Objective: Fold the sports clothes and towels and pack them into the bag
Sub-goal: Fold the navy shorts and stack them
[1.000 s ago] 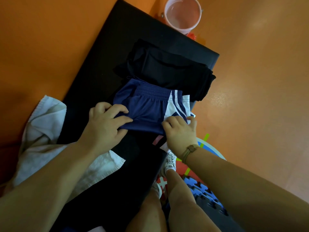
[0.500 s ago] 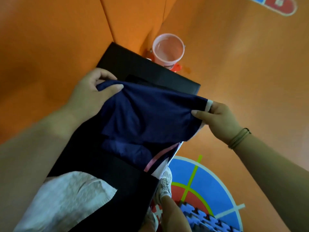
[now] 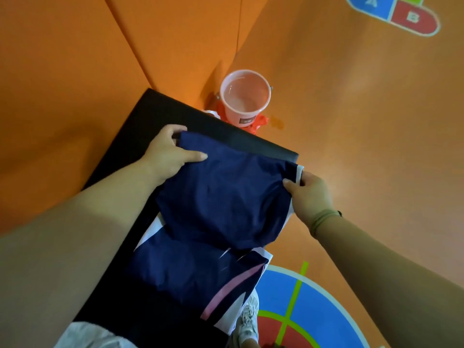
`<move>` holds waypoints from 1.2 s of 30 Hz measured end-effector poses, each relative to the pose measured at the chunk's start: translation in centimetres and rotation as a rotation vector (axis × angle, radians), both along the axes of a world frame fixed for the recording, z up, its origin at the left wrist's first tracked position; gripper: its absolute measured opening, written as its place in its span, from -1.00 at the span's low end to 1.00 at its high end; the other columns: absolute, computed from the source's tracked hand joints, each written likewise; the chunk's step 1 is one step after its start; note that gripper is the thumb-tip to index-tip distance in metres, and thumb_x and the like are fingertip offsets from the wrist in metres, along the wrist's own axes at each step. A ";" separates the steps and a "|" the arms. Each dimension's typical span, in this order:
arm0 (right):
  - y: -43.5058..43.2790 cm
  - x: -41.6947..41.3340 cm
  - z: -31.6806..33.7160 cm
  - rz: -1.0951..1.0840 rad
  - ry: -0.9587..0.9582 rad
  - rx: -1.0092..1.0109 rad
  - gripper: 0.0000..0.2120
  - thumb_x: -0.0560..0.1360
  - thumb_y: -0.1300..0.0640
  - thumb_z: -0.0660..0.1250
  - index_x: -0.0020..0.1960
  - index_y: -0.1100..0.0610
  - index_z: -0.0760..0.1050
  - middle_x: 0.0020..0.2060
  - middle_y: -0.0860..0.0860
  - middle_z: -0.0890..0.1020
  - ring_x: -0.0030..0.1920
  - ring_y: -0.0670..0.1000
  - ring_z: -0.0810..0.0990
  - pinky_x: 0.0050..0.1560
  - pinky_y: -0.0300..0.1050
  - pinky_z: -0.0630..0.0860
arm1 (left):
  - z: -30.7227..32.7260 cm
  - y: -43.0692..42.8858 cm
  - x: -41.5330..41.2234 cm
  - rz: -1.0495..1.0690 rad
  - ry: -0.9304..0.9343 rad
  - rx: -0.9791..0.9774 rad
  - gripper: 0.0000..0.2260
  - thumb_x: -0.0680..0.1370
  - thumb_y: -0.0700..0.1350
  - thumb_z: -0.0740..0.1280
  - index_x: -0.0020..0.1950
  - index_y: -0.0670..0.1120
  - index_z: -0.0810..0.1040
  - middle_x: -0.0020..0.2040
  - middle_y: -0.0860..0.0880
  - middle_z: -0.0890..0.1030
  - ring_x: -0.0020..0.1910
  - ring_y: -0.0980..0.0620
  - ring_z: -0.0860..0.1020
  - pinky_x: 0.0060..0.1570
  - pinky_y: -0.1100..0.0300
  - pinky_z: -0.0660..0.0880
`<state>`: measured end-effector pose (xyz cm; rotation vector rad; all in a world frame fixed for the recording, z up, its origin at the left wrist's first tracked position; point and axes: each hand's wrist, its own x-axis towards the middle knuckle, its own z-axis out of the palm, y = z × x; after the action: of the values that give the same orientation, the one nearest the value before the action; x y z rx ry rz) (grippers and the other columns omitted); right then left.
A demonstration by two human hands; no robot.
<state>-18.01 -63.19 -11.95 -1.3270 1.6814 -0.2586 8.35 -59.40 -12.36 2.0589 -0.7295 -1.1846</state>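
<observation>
Head view. Pinches navy shorts (image 3: 221,197) at two upper corners with left hand (image 3: 168,154) and right hand (image 3: 311,194), both closed on fabric; holds them stretched above black surface (image 3: 150,116), judged to flatten before folding. Shows no bag.

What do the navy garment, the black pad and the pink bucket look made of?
The navy garment: thin matte sports fabric, probably polyester; it sags and creases softly between the left hand and the right hand. The black pad: smooth matte cover, maybe vinyl over foam, judging by its rounded edge. The pink bucket: smooth, faintly glossy plastic with a thin moulded rim.
</observation>
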 end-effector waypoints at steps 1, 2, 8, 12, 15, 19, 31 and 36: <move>-0.2 0.0 -0.1 -0.012 0.000 -0.023 -0.90 0.53 0.18 0.27 -0.13 0.18 0.50 -0.28 0.09 0.56 -0.21 0.16 0.51 -0.16 0.02 0.47 | 0.0 -0.3 0.1 -0.046 -0.037 -0.010 -0.32 0.29 -0.19 0.57 0.34 0.03 0.37 0.23 -0.07 0.50 0.22 -0.02 0.48 0.24 0.07 0.43; -0.3 -0.1 -0.3 -0.027 -0.003 -0.041 -0.91 0.53 0.17 0.27 -0.11 0.18 0.49 -0.26 0.10 0.57 -0.18 0.18 0.52 -0.13 0.05 0.49 | 0.0 -0.6 0.1 -0.087 -0.104 -0.023 -0.31 0.29 -0.22 0.57 0.35 0.02 0.37 0.25 -0.07 0.49 0.25 -0.02 0.46 0.26 0.09 0.41; 0.2 -0.1 -1.1 0.177 0.245 -0.170 -0.53 0.49 0.11 0.34 0.33 0.15 0.29 0.19 0.12 0.44 0.15 0.19 0.43 0.11 0.04 0.42 | -0.5 0.0 -2.5 -0.310 -0.561 -0.053 -0.37 0.43 -0.12 0.47 0.44 -0.02 0.28 0.37 -0.10 0.29 0.34 -0.07 0.32 0.30 0.15 0.26; 2.2 0.6 -1.3 0.551 0.414 -0.670 -0.41 0.33 0.07 0.43 0.31 0.21 0.39 0.21 0.22 0.46 0.13 0.27 0.40 0.08 0.21 0.43 | -1.5 4.1 -4.4 -0.520 -0.768 -0.177 -0.64 0.47 0.02 0.39 0.24 -0.04 0.51 0.32 -0.11 0.35 0.25 -0.17 0.31 0.23 -0.05 0.32; 3.8 1.1 -2.8 0.887 0.394 -0.679 -0.49 0.31 0.02 0.45 0.22 0.15 0.52 0.21 0.16 0.55 0.16 0.25 0.52 0.05 0.16 0.50 | -2.7 6.6 -5.0 -0.763 -0.783 -0.188 -0.63 0.52 0.11 0.18 0.19 -0.03 0.58 0.28 -0.07 0.50 0.26 -0.18 0.41 0.21 -0.11 0.32; 3.9 1.4 -3.6 1.067 0.557 -0.408 -0.44 0.46 -0.15 0.01 0.33 0.06 0.46 0.35 0.05 0.46 0.35 0.24 0.41 0.24 0.19 0.40 | -3.6 7.0 -4.8 -0.996 -0.809 -0.011 -0.47 0.56 0.21 -0.07 0.45 0.04 0.34 0.50 0.01 0.27 0.51 -0.11 0.14 0.44 -0.03 0.01; 3.8 1.4 -2.0 1.035 0.460 -0.312 -0.43 0.55 -0.04 0.23 0.49 0.10 0.17 0.52 0.04 0.13 0.51 0.21 -0.01 0.47 0.18 0.04 | -1.7 9.0 -4.6 -0.873 -0.677 -0.025 -0.55 0.59 0.03 0.23 0.46 -0.04 0.31 0.53 -0.02 0.17 0.53 -0.07 0.04 0.45 -0.05 0.09; 6.9 0.6 0.6 0.985 0.325 -0.363 -0.59 0.45 0.06 0.38 0.25 0.21 0.50 0.17 0.17 0.57 0.21 0.28 0.48 0.15 0.19 0.48 | 1.2 15.0 -5.7 -0.694 -0.586 0.059 -0.60 0.55 -0.03 0.31 0.38 -0.06 0.44 0.43 -0.02 0.37 0.38 -0.10 0.35 0.33 -0.05 0.27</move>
<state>-17.45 -56.31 -11.32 -2.3972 1.0511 0.2615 2.66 -44.43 -11.20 2.2962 -1.8134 -0.9186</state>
